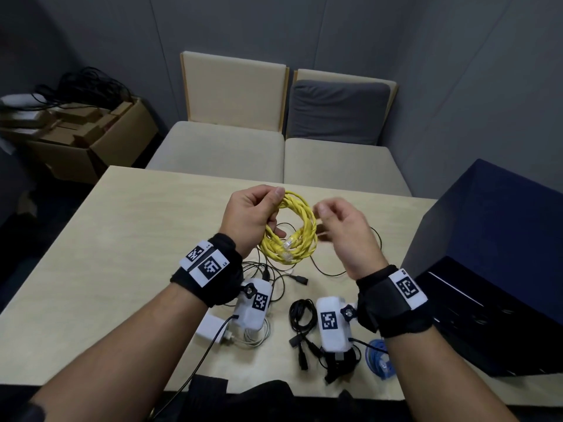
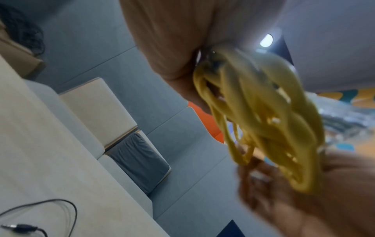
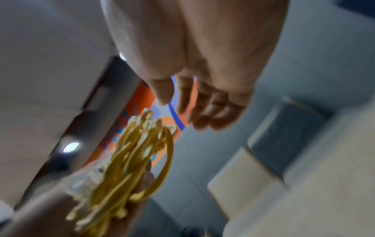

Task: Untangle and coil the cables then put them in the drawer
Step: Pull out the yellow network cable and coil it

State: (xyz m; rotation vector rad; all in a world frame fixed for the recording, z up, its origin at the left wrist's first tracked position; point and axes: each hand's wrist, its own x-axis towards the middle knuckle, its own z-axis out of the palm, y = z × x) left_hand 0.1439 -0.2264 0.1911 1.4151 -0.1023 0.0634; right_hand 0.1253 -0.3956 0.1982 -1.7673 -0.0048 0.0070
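Note:
A yellow network cable (image 1: 306, 236) hangs as a coil above the table, its two clear plugs lying inside the loop. My left hand (image 1: 273, 208) grips the coil's upper left side, thumb on top. The left wrist view shows the coil (image 2: 263, 120) blurred, hanging from that hand. My right hand (image 1: 326, 216) hovers just right of the coil, blurred, with its fingers loosely curled. In the right wrist view this hand (image 3: 176, 105) holds nothing, and a gap separates it from the yellow cable (image 3: 131, 160). A dark blue drawer unit (image 1: 493, 239) stands at the table's right edge.
On the wooden table (image 1: 106, 254) under my hands lie a tangle of thin black cables (image 1: 274, 272), a coiled black cable (image 1: 301, 313), a white charger with its cord (image 1: 210, 327) and a blue cable (image 1: 377, 359). Two cushioned seats (image 1: 274, 156) stand beyond the table.

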